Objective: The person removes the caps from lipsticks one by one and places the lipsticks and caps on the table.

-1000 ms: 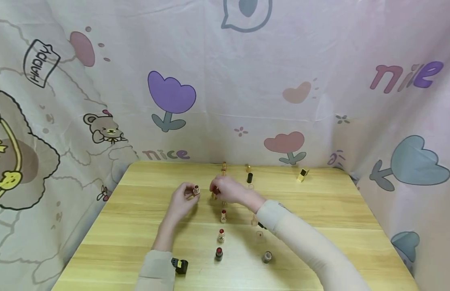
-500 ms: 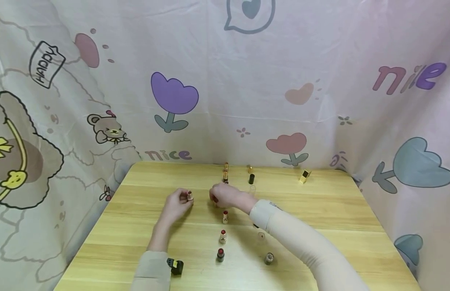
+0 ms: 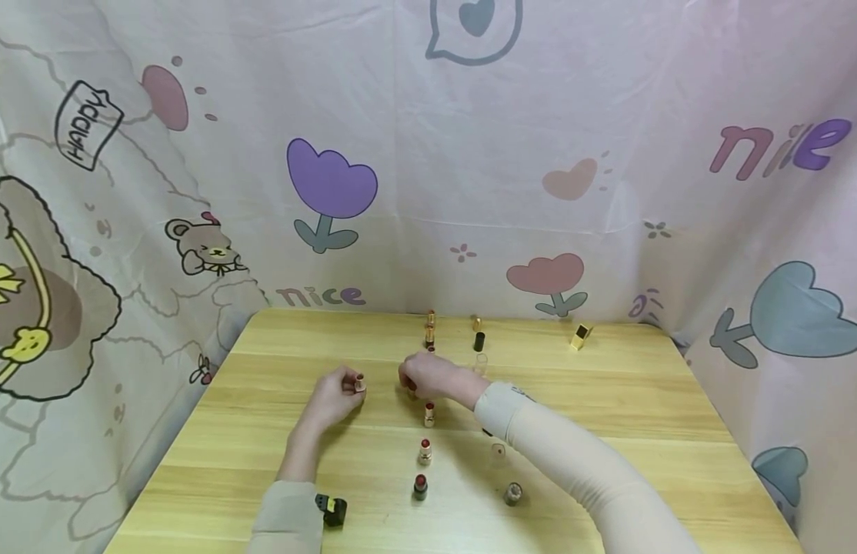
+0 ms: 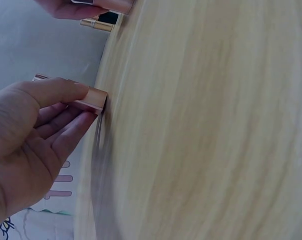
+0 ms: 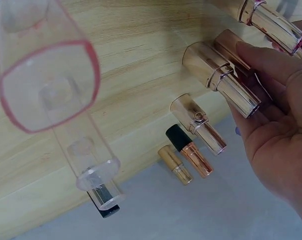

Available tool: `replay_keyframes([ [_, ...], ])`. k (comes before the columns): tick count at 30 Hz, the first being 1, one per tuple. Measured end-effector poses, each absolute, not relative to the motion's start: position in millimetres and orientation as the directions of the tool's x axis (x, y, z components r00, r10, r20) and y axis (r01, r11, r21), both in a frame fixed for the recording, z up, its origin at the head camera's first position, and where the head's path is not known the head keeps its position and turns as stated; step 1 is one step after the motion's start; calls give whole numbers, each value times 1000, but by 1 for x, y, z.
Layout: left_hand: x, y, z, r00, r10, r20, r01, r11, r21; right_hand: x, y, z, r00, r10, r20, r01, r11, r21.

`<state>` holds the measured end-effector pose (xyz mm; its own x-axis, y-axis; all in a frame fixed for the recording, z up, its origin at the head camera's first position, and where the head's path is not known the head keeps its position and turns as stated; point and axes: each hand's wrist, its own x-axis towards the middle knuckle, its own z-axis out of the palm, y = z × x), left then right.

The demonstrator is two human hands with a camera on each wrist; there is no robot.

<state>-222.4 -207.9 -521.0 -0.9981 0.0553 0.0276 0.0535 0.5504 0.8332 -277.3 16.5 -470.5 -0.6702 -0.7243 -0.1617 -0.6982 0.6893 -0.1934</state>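
My left hand (image 3: 335,400) pinches a rose-gold lipstick (image 4: 93,98) between thumb and fingers, its base right at the table surface in the left wrist view. To its right, my right hand (image 3: 431,375) reaches in beside the middle row and grips another rose-gold lipstick (image 5: 229,42), partly covered by the thumb. A larger rose-gold lipstick (image 5: 208,62) stands directly in front of those fingers in the right wrist view. Nearer me in the same row are a gold lipstick (image 3: 429,415), a second gold one (image 3: 425,452) and a dark-based red lipstick (image 3: 420,488).
Caps form a line to the right: a black cap (image 3: 479,342), a clear cap (image 3: 498,454) and a grey cap (image 3: 513,493). A gold box-shaped piece (image 3: 580,336) sits at the back right. A patterned cloth (image 3: 428,154) rises behind the wooden table (image 3: 608,446).
My left hand has come lower and slightly left with its lipstick, away from the right hand. The right hand has dropped a little toward the table, still gripping its lipstick.
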Motion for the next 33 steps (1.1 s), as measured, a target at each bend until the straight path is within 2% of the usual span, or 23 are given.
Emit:
replay_keyframes([
  [5,-222,-209,-523,-999,45,16,38,537,843,-277,17,-470,-656,-738,-157,-710,675,-202],
  [11,-222,-208,-526,-1000,27,-4,11,533,846,-275,26,-461,-673,-728,-131,-689,682,-245],
  [22,-223,-209,-529,-1000,17,-22,-9,527,850,-276,63,-438,-718,-693,69,-654,638,-407],
  [27,-222,-209,-529,-999,10,-32,-22,521,853,-270,84,-426,-758,-610,231,-631,595,-498],
  [33,-221,-207,-531,-999,14,-40,-28,506,862,-263,114,-420,-819,-434,376,-569,522,-636],
])
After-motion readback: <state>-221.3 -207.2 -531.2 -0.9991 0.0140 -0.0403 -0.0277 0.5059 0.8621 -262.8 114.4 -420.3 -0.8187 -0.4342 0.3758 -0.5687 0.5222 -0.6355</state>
